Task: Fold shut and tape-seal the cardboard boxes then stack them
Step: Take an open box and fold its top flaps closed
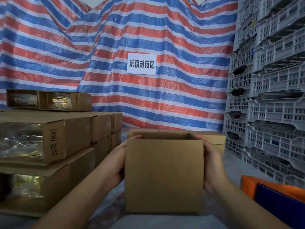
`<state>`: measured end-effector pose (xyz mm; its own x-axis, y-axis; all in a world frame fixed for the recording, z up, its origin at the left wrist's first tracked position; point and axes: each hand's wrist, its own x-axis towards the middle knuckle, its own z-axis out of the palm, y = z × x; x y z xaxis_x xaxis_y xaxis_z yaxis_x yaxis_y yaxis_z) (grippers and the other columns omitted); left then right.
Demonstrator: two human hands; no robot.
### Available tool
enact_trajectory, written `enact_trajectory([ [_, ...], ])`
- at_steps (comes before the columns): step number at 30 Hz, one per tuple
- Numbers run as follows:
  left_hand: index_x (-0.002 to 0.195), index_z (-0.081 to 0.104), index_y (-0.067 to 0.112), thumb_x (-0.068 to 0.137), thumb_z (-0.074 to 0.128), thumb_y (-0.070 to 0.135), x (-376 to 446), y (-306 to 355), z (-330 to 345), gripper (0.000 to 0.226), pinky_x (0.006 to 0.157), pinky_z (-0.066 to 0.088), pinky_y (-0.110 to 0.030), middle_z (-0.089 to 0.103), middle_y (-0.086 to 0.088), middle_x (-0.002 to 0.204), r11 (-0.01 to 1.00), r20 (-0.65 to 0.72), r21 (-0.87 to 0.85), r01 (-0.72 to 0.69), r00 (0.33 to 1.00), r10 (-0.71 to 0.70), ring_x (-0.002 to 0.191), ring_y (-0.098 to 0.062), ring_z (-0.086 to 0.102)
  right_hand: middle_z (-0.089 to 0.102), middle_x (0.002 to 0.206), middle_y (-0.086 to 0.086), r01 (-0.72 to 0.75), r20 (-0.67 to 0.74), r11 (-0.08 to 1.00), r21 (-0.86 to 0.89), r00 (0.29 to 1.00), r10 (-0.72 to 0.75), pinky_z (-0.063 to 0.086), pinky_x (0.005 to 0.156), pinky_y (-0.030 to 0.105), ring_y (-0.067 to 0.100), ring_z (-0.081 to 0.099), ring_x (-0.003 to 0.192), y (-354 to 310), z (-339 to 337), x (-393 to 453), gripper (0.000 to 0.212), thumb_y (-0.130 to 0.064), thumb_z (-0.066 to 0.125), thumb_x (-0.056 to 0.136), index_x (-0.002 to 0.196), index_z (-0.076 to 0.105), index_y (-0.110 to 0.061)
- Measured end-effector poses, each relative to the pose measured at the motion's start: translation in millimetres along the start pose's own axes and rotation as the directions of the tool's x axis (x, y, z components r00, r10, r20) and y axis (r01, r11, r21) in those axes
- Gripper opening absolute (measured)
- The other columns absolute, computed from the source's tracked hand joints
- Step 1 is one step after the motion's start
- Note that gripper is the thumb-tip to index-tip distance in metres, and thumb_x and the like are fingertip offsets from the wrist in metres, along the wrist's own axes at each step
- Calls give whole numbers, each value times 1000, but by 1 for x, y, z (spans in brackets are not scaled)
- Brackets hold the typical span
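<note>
A plain brown cardboard box (pixel 163 176) is held up in front of me, low in the middle of the view. Its near flap stands upright and its top is open. My left hand (pixel 118 160) presses on its left side, fingertips curled over the top rim. My right hand (pixel 212 162) clasps its right side the same way. Behind it lie more flat brown boxes (pixel 214 141) on the floor. No tape is in view.
Stacks of taped boxes marked 10号 (KK) (pixel 49 146) fill the left. Grey plastic crates (pixel 272 104) are piled high on the right. An orange and blue object (pixel 277 194) lies at lower right. A striped tarp with a paper sign (pixel 141 63) hangs behind.
</note>
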<state>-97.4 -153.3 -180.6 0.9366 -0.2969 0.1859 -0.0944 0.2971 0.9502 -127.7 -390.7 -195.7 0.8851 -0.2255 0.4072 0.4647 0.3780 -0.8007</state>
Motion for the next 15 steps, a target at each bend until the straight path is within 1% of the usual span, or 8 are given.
enact_trajectory([
  [1, 113, 68, 7, 94, 62, 31, 1, -1, 0, 32, 76, 56, -39, 70, -19, 95, 1000, 1, -8, -6, 1000, 6, 84, -28, 68, 71, 85, 9, 34, -4, 999, -4, 999, -34, 55, 66, 35, 24, 69, 75, 1, 0, 0, 19, -30, 54, 98, 103, 70, -22],
  [3, 103, 66, 14, 102, 48, 20, 4, -6, 0, 19, 60, 57, -28, 75, -1, 79, 1000, 18, -7, -19, 1000, 20, 69, -14, 72, 71, 88, 9, 72, 16, 997, -19, 997, -72, 55, 66, 36, 24, 69, 78, 2, 0, 0, 17, -29, 55, 97, 100, 71, -24],
  [5, 101, 62, 19, 105, 38, 13, 6, -9, -2, 25, 51, 55, -22, 74, 8, 68, 1000, 0, -9, -15, 1000, 15, 61, -6, 71, 72, 89, 9, 79, 16, 996, -34, 997, -79, 56, 66, 37, 24, 70, 79, 3, 0, 1, 17, -32, 58, 95, 103, 71, -25],
  [7, 105, 68, 16, 102, 49, 24, 4, -8, -3, 21, 55, 56, -25, 76, 1, 76, 999, 13, 23, -25, 1000, 24, 66, -12, 73, 73, 91, 7, 100, 3, 994, -44, 995, -100, 57, 64, 35, 21, 71, 80, 3, 1, 0, 18, -34, 62, 91, 103, 73, -26],
  [9, 105, 75, 16, 89, 67, 40, 3, -5, -4, 30, 61, 57, -31, 75, -12, 90, 1000, 40, 11, 1, 999, -2, 76, -22, 73, 75, 93, 7, 121, -11, 991, -65, 992, -122, 57, 61, 30, 18, 74, 79, 5, 0, 2, 21, -35, 67, 85, 102, 74, -26],
  [11, 106, 75, 16, 83, 71, 44, 3, -3, -4, 36, 64, 57, -33, 74, -16, 98, 1000, 53, 5, 7, 999, -7, 81, -26, 73, 76, 96, 10, 117, 6, 989, -94, 993, -117, 57, 61, 29, 19, 74, 80, 6, -1, 4, 21, -35, 69, 86, 105, 74, -25],
  [13, 107, 75, 16, 84, 70, 44, 3, -3, -5, 36, 66, 56, -34, 74, -15, 96, 1000, 58, -12, 4, 998, -3, 81, -25, 72, 75, 96, 13, 94, 16, 989, -113, 996, -93, 58, 60, 31, 21, 74, 79, 7, -3, 5, 18, -31, 66, 92, 107, 73, -24],
  [15, 103, 72, 10, 91, 64, 40, 4, -6, -3, 33, 61, 56, -31, 74, -10, 84, 1000, 56, -22, 2, 998, -1, 72, -20, 72, 75, 92, 14, 51, 18, 992, -112, 999, -49, 57, 62, 32, 23, 73, 76, 6, 0, 3, 20, -31, 66, 92, 108, 73, -22],
])
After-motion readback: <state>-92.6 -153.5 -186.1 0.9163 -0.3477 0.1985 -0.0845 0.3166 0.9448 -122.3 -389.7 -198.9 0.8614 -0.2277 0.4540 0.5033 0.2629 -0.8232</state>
